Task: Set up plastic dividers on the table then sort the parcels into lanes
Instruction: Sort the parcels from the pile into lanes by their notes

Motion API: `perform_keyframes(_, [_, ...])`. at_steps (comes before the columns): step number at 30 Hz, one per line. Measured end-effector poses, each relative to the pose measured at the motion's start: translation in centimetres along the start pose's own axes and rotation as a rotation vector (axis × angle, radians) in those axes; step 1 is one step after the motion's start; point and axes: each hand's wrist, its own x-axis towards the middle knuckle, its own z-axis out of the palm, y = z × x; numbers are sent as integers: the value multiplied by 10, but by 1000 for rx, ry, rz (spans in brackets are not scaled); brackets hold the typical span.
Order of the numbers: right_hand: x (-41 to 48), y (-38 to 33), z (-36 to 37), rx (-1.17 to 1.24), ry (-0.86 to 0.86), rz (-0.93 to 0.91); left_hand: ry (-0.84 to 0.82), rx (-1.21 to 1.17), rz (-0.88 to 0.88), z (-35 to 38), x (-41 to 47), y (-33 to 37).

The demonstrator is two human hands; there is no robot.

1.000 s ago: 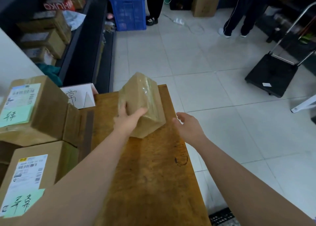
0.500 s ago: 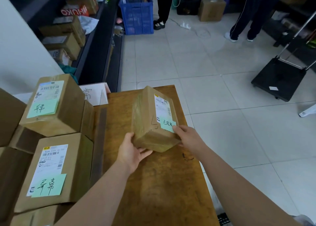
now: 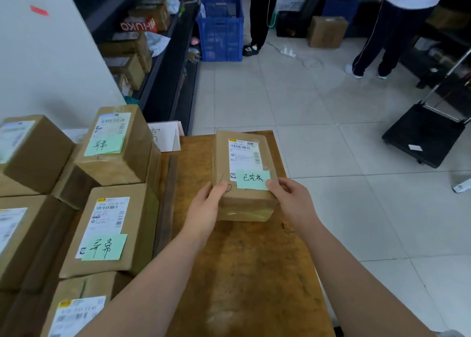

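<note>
A second ago our left hand (image 3: 206, 204) alone held the parcel (image 3: 244, 163) tilted, label hidden; now it rests label-up on the worktop (image 3: 249, 273), its green note (image 3: 252, 179) readable, so we judge it ready for a lane. Both hands grip its near end, left fingers (image 3: 221, 187) on the left edge, right hand (image 3: 290, 199) pinching the right corner; whether the dark strip (image 3: 168, 196) beside it is a divider we cannot say.

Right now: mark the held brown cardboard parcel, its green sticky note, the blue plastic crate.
held brown cardboard parcel (image 3: 247, 208), head view, near side face
green sticky note (image 3: 252, 179), head view, note's middle
blue plastic crate (image 3: 220, 30), head view, front wall
</note>
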Motion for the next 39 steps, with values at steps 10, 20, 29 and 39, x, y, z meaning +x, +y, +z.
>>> perform_keyframes(10, [-80, -68, 33, 105, 210, -211, -56, -59, 206, -62, -65, 29])
perform_keyframes(20, [-179, -116, 135, 99, 246, -309, -45, -21, 386, -195, -131, 24])
perform_keyframes(29, [-230, -140, 231, 118, 52, -317, 136, -61, 382, -305, -167, 4])
perform_keyframes(39, [-259, -143, 326, -1, -122, -257, 337, -8, 249, -403, -180, -23])
